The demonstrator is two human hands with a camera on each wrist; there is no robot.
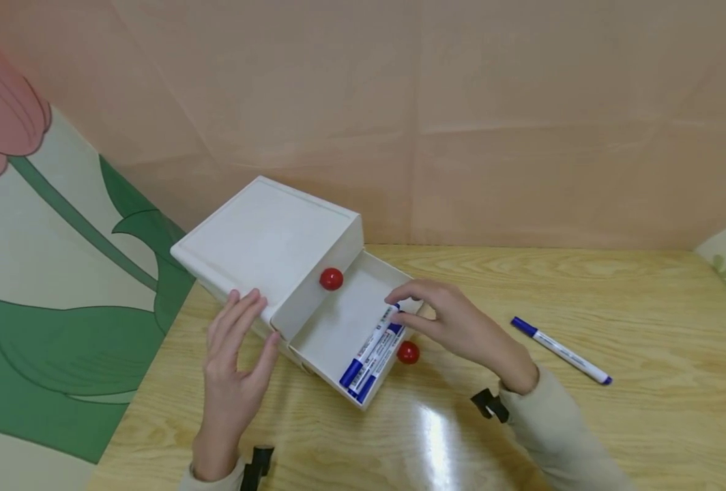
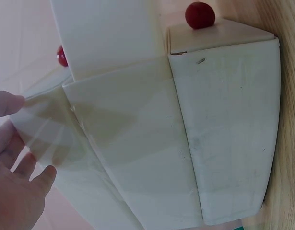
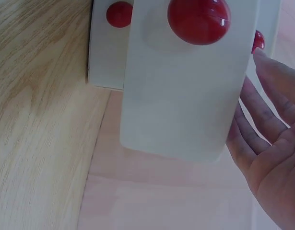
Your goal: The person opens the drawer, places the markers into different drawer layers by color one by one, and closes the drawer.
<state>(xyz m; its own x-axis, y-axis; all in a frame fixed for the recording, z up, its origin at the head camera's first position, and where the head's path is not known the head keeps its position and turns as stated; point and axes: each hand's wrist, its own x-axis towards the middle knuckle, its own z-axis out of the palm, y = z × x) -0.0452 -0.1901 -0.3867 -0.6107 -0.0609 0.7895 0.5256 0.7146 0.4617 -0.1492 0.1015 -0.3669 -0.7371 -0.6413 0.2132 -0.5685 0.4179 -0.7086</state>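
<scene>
At the centre of the head view a white drawer box [image 1: 265,239] stands on the wooden table [image 1: 584,436] with its lower drawer [image 1: 344,327] pulled out toward the lower right, and the left hand [image 1: 234,354] lies flat with spread fingers on the box's near corner, seemingly to steady it. The right hand [image 1: 455,320] reaches over the drawer's far rim, thumb and fingertips pinching the end of a blue marker [image 1: 372,344] lying inside beside another. One more marker [image 1: 561,350] lies at right on the table, backed by a peach wall [image 1: 461,102] and a flower-painted panel [image 1: 50,273] at left.

Left hand [image 1: 233,361] flat, fingers straight; right hand [image 1: 455,324] fingers curled, pinching.
</scene>
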